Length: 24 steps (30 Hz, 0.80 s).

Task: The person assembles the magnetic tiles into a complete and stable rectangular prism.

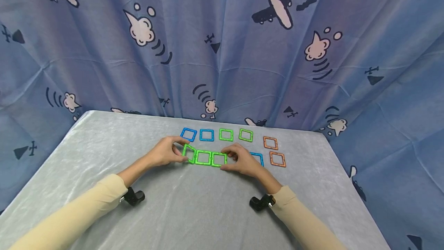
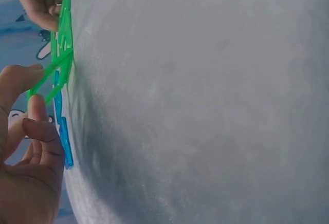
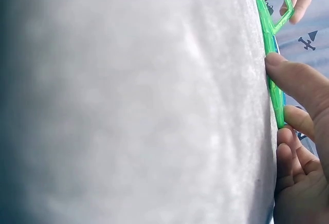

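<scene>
Green squares (image 1: 203, 151), three set edge to edge in a row, stand at the center of the head view between a person's two hands over a gray-covered table (image 1: 187, 211). The left hand (image 1: 168, 151) pinches the leftmost square (image 1: 184, 152), which tilts up from the row, its thumb and fingertip clamped on the outer edge. The right hand (image 1: 243, 160) holds the rightmost square (image 1: 226, 159) at its outer edge between thumb and finger. Above the row lie two blue squares (image 1: 207, 130) and two more green ones (image 1: 226, 129); toward the center right, two orange squares (image 1: 278, 152) sit beside a blue one (image 1: 261, 159), partly hidden by the right hand. A blue airplane-print curtain (image 1: 222, 76) fills the upper part.
</scene>
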Available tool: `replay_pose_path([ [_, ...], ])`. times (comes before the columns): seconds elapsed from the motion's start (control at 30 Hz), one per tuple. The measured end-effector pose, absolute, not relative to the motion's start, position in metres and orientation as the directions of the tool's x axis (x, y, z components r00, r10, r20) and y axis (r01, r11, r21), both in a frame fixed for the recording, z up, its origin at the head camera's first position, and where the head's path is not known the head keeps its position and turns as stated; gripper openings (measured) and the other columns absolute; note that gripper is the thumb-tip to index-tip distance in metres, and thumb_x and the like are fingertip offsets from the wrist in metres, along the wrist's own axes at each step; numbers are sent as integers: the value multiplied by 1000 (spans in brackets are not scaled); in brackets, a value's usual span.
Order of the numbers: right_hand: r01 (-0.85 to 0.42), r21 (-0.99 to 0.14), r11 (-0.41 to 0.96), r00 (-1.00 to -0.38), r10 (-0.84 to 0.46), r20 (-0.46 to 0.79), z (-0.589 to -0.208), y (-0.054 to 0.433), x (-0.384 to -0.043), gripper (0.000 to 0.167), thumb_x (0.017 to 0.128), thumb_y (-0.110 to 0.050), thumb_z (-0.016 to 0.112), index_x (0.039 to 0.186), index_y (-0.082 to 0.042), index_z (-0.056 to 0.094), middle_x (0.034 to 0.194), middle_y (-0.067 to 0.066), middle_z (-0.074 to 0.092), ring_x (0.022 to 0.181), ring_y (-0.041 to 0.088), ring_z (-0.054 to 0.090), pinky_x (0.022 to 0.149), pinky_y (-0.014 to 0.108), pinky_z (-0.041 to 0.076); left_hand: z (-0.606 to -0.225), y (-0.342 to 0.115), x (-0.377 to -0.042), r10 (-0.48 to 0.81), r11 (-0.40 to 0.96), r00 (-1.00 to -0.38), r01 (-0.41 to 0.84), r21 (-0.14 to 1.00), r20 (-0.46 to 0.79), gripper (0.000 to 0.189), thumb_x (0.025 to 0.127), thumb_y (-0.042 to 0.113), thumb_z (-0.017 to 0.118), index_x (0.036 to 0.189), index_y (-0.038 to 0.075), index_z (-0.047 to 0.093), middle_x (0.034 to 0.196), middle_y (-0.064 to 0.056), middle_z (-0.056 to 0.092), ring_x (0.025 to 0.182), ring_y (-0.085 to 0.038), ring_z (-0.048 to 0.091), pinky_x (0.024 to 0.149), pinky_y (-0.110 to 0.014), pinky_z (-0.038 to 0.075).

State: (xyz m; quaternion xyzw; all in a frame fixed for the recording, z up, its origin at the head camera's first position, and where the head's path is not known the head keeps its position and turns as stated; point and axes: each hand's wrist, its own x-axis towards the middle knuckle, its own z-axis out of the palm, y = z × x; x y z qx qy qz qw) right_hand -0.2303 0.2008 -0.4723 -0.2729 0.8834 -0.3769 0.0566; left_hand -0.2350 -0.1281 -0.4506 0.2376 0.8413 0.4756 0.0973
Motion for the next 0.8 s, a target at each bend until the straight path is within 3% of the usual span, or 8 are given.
replay_pose_path([
  [0.3, -432, -703, 566, -848, -520, 102, -470, 201, -229, 51, 81, -22, 90, 124, -5, 69, 109, 5, 59, 95, 21, 56, 82, 37, 51, -449, -124, -235, 487, 421, -872, 283, 862, 48, 56, 82, 6, 86, 132, -5, 63, 124, -21, 64, 68, -17, 68, 48, -31, 50],
  [0.8, -436, -703, 561, -846, -521, 109, -471, 200, -230, 50, 81, -21, 90, 124, -5, 69, 108, 6, 59, 94, 21, 56, 81, 36, 51, -452, -129, -235, 548, 352, -833, 309, 883, 73, 63, 85, 2, 83, 141, -5, 55, 130, -22, 58, 88, -17, 71, 52, -30, 52],
])
